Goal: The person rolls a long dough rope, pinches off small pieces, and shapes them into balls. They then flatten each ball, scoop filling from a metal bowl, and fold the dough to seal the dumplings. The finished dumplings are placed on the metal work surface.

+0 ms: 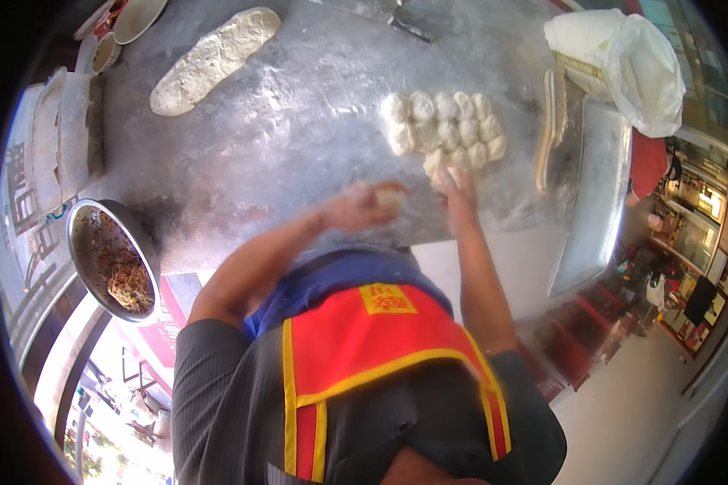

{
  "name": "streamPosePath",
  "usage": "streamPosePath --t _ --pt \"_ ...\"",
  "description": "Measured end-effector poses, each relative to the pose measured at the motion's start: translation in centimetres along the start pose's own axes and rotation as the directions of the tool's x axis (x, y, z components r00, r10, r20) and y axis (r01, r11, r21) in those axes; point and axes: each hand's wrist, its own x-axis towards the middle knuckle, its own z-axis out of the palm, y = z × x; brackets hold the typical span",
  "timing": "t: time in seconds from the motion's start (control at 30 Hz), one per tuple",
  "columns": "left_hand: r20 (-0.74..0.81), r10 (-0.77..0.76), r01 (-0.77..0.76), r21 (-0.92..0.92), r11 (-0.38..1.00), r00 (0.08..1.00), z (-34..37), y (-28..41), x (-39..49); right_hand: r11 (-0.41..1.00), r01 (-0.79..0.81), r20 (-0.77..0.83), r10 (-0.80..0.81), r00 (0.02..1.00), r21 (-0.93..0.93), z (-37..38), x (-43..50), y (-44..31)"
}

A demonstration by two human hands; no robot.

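My left hand (361, 206), blurred, is curled around a pale dough ball (389, 204) just above the near edge of the floured worktop (267, 163). To its right, my right hand (460, 199) reaches forward with its fingers apart. Its fingertips touch the dough ball (434, 165) at the near left of a tight group of floured dough balls (449, 130). Part of that nearest ball is hidden by the fingers. The group sits in rows on the worktop.
A long dough slab (215, 60) lies far left. Beside the left edge stands a metal bowl of chopped filling (127, 285). A dark-handled blade (409, 27) is at the far edge. On the right are a wooden stick (546, 130), a white sack (619, 66) and a metal sheet (597, 194).
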Motion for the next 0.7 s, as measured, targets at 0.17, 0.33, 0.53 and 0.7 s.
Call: streamPosePath --t 0.17,0.33,0.53,0.7 --pt "-0.207 -0.173 0.103 -0.309 0.945 0.963 -2.6 -2.5 -0.8 0.891 0.430 0.183 -0.402 0.897 -0.148 2.4 0.9 3.9" --pt "-0.256 -0.033 -0.039 -0.273 0.961 0.966 -2.2 -5.1 -0.2 0.726 0.559 0.159 -0.546 0.823 -0.400 4.7 1.0 2.1" --pt "-0.250 -0.016 -0.077 -0.357 0.931 0.968 -3.3 -2.5 -0.2 0.429 0.540 0.129 -0.686 0.716 -0.724 5.7 1.4 1.8" --pt "-0.241 -0.114 0.046 -0.272 0.961 0.964 -2.7 -1.3 -1.0 0.581 0.668 0.285 -0.616 0.734 -0.465 4.5 -3.4 1.2"
